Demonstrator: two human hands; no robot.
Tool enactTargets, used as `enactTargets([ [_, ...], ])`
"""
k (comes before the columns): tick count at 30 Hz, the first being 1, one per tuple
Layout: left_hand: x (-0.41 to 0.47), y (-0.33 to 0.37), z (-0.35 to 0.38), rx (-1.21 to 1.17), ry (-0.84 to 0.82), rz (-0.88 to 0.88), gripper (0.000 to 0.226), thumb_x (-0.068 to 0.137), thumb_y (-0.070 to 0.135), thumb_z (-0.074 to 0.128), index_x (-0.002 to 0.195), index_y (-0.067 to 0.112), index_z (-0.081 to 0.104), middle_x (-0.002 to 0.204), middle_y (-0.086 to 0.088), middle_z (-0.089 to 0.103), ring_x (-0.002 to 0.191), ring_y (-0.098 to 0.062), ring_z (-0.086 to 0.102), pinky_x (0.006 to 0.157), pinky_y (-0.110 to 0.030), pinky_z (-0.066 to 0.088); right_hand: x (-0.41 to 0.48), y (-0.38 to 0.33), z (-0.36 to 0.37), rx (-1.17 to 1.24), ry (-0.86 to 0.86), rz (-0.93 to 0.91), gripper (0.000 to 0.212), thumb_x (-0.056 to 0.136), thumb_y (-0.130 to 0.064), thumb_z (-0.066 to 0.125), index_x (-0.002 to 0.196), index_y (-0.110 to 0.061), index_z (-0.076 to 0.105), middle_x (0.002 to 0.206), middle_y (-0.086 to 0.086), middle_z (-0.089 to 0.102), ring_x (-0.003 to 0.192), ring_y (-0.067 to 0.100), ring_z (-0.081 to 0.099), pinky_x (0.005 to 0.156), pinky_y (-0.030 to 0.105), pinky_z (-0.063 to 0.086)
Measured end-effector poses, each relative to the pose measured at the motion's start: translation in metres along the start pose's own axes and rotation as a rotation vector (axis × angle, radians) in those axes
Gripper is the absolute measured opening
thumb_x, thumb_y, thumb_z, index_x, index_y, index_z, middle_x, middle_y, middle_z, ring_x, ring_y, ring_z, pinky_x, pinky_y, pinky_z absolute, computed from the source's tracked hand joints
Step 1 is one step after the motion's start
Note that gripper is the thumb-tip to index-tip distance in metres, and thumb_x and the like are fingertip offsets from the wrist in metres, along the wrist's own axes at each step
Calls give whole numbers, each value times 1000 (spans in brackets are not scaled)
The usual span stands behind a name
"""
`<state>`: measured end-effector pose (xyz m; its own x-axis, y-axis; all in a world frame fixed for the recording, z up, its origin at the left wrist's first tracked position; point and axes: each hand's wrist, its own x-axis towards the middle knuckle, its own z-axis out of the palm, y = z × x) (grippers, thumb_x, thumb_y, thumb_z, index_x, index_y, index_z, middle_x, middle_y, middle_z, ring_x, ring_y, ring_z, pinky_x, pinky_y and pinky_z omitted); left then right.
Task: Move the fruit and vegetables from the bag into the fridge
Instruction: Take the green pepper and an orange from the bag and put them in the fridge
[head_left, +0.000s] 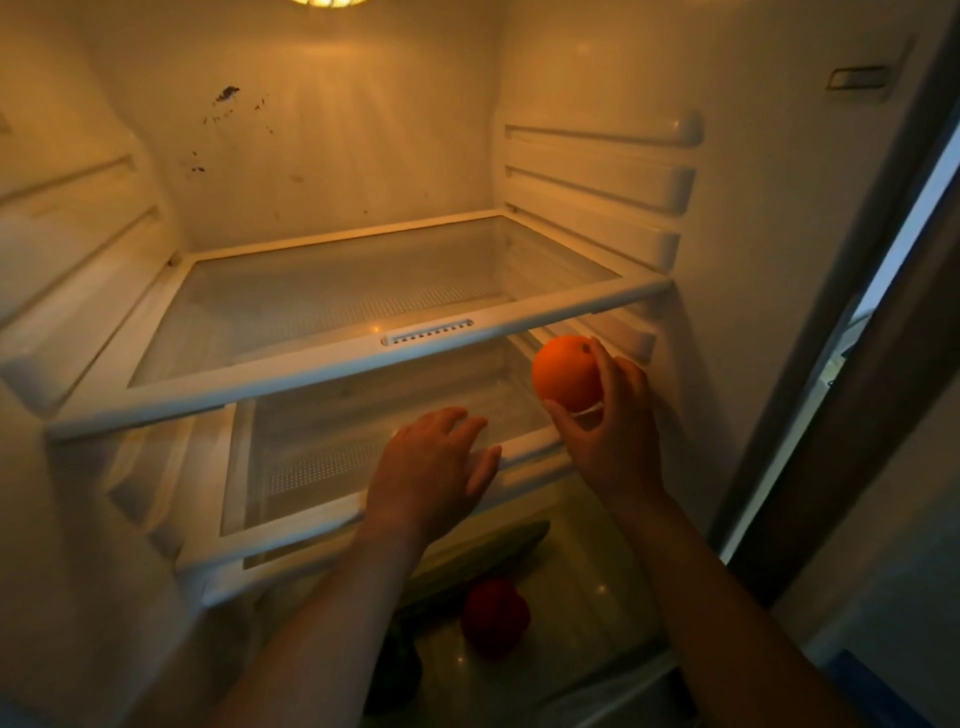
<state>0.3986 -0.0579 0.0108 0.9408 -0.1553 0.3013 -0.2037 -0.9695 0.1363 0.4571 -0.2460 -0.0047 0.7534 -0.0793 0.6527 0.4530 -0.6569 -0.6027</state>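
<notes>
Head view: our right hand (615, 441) grasps the orange (563, 371) from below and behind, probably to set it on the middle shelf (322, 457); our left hand (431, 462), fingers released and spread, hovers at that shelf's front rim. The orange, just under the upper shelf (260, 382), shows no long axis — stem dimple up-right.

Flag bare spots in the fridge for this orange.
Upper shelf is bare wall to wall. Middle shelf is bare beyond the left hand. Crowded: the bottom, red item beside long green vegetable. Right hand grips the orange.
</notes>
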Motion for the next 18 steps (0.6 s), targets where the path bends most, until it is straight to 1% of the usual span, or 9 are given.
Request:
enactTargets([
  [3, -2, 1, -2, -8, 0, 1, 49, 93, 52, 33, 136, 28, 41, 141, 3, 44, 125, -16, 43, 96, -33, 40, 0, -3, -1, -6, -35, -4, 79, 74, -31, 75, 141, -26, 33, 135, 11, 39, 118, 28, 47, 86, 36, 47],
  [5, -1, 1, -2, -5, -1, 4, 49, 93, 52, 32, 136, 28, 41, 141, 3, 44, 124, -16, 44, 96, -33, 40, -1, -4, -3, -5, -51, -2, 81, 74, -32, 75, 142, -25, 31, 137, 11, 37, 121, 28, 45, 88, 38, 47],
  [8, 0, 1, 0, -3, -1, 7, 50, 93, 52, 32, 136, 28, 41, 141, 2, 44, 124, -16, 44, 96, -33, 41, -6, -8, -8, -1, -1, -16, 81, 73, -28, 76, 141, -15, 33, 136, 14, 40, 125, 23, 38, 96, 33, 40],
  [10, 0, -1, 0, 12, -13, 16, 51, 93, 53, 31, 137, 29, 39, 142, 2, 43, 126, -15, 43, 97, -33, 41, -17, -15, -12, 38, 36, 10, 79, 73, -24, 76, 138, -9, 35, 136, 15, 40, 126, 19, 34, 99, 31, 37],
  [12, -1, -1, 0, 30, -27, 25, 52, 93, 54, 30, 138, 29, 38, 144, 2, 41, 127, -15, 42, 98, -32, 40, -34, -20, -16, 111, 6, 57, 77, 74, -25, 74, 138, -7, 35, 138, 13, 38, 128, 20, 35, 101, 31, 37],
  [14, -3, -1, -1, 36, -29, 18, 53, 93, 54, 30, 139, 28, 38, 144, 1, 41, 128, -16, 41, 99, -33, 39, -49, -19, -19, 162, -26, 39, 75, 76, -32, 69, 138, -6, 36, 139, 13, 38, 130, 20, 35, 104, 32, 36],
  [15, -4, 0, -1, 34, -27, 13, 53, 93, 53, 30, 139, 28, 38, 144, 1, 41, 128, -16, 41, 99, -34, 38, -55, -18, -21, 175, -47, 46, 74, 77, -32, 69, 138, -7, 36, 139, 11, 38, 130, 17, 35, 104, 31, 35],
  [17, -4, 1, -3, 29, -27, 12, 53, 93, 54, 29, 139, 28, 38, 144, 1, 41, 129, -17, 41, 100, -35, 38, -62, -17, -24, 184, -96, 86, 73, 78, -25, 72, 139, -11, 35, 139, 8, 39, 129, 12, 34, 104, 26, 34],
  [18, -4, 2, -3, 29, -34, 7, 54, 93, 54, 28, 140, 28, 37, 145, 1, 40, 129, -17, 40, 101, -35, 37, -64, -18, -26, 179, -109, 93, 73, 77, -22, 73, 139, -11, 36, 138, 8, 39, 128, 10, 34, 103, 22, 32],
])
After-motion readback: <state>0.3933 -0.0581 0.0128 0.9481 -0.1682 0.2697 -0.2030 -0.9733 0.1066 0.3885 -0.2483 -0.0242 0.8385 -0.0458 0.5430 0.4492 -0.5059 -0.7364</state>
